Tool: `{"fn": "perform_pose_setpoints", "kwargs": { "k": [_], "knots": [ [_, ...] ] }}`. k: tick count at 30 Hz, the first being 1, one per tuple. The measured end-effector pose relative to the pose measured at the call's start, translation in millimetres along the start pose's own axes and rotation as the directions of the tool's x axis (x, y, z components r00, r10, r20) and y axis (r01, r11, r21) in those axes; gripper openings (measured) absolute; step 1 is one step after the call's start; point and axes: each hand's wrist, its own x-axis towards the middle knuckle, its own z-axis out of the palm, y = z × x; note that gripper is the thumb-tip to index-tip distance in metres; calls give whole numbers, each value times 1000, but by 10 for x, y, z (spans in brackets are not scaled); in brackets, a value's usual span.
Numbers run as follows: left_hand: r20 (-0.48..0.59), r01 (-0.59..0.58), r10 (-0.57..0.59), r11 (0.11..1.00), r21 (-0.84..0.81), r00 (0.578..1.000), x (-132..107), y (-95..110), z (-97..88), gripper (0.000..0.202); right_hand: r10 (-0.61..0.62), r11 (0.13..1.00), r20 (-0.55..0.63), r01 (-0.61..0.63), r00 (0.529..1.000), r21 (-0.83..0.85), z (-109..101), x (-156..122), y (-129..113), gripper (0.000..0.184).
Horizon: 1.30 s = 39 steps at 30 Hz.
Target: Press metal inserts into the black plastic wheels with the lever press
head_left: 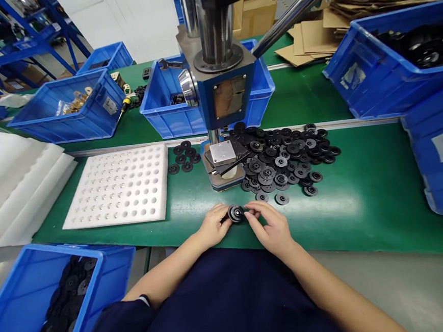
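Black disc [236,214] in a pinch between fingers of left hand [212,227] and right hand [272,228].

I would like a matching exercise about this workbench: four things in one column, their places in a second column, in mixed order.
Things:
1. white foam tray
2. pile of black discs
3. single black disc
4. blue press

Places:
A. between the left hand and the right hand
B. right of the press base
C. flat on the green mat, left of the press
D. upright behind the hands

Pairs: 1-C; 2-B; 3-A; 4-D
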Motion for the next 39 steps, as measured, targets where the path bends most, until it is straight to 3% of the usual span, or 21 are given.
{"fn": "perform_pose_setpoints", "kwargs": {
  "k": [5,12,21,32,39],
  "knots": [
    [9,-19,19,1000,-11,1000,-4,-9,7,18,-64,995,191,79,980,-69,-54,146,30,10],
    [46,-10,10,1000,2,999,-19,-30,18,20,-15,985,334,71,943,-157,-83,201,54,16],
    [35,10,-10,1000,8,999,-16,-21,15,22,5,993,215,21,977,-117,-89,162,5,21],
    [99,35,-34,999,-11,994,-23,-25,7,21,64,997,254,-50,965,-59,-18,48,15,28],
    [170,124,-114,991,-50,979,-3,-32,-13,23,108,992,241,-89,964,-89,44,0,-46,24]
  ]
}}
